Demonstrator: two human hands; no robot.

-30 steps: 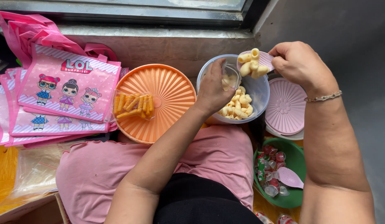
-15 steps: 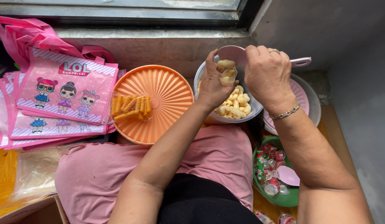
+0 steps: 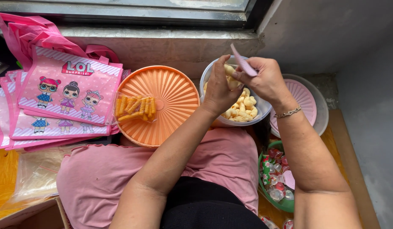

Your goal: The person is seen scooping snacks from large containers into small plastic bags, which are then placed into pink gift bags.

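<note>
**K:** Hands status?

**R:** Both over the clear bowl (image 3: 230, 121) of pale puffed snacks (image 3: 244, 106), far centre-right. Left hand (image 3: 217, 91) has its fingers curled around a small clear bag (image 3: 227, 72) with a few puffs in it. Right hand (image 3: 264, 80) pinches a pink scoop (image 3: 244, 64), tipped up right at the bag's mouth. Bracelet (image 3: 288, 112) on the right wrist.

**K:** So both grips closed?

**R:** Yes. Left grip clamped on the bag, right grip clamped on the scoop. Hands are touching each other above the bowl.

**K:** What's around it?

**R:** Orange ribbed lid (image 3: 173, 99) just left of the bowl, with a filled bag of orange stick snacks (image 3: 135, 108) lying on it. Further left, a stack of pink cartoon-doll tote bags (image 3: 63, 99). Right of the bowl, a pink ribbed lid (image 3: 304, 101) sits on another clear container. Near right, a green bowl (image 3: 270, 197) of small wrapped jelly cups. Clear plastic bags (image 3: 33, 174) lie near left on the wooden counter (image 3: 3, 178).
</note>
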